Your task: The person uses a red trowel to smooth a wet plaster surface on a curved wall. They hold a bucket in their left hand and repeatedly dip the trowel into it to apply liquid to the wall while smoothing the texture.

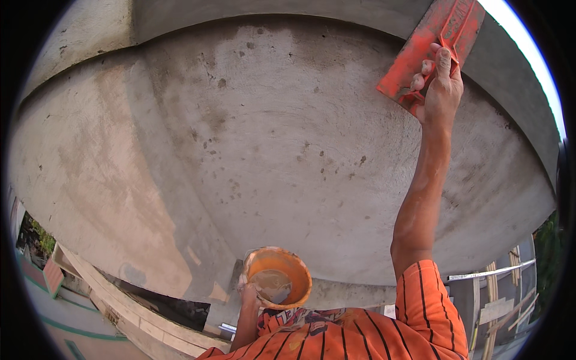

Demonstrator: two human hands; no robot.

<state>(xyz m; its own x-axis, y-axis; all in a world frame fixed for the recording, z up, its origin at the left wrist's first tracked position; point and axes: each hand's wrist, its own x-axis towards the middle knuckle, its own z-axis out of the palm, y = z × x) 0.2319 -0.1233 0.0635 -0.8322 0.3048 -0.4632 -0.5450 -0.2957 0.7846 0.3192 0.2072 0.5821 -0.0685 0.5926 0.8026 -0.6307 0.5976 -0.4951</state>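
Note:
High at the upper right, my right hand [443, 90] is wrapped round the handle of a red plastering float [411, 63]. The float lies against the grey plastered wall [270, 132] near its upper edge, and smears of plaster mark its back. Down low, close to my body, my left hand [249, 295] grips the rim of an orange bucket [303, 277]. Greyish, watery liquid [273, 284] shows inside the bucket, and its rim is crusted with dried plaster. Dark damp spots are scattered over the wall, with a paler dry patch [120, 180] on the left.
A grey ledge [510, 78] runs along the top of the wall. Wooden planks [138, 324] stretch across the lower left. Bamboo poles and boards [495, 306] stand at the lower right. Green-edged surfaces lie farther below on the left.

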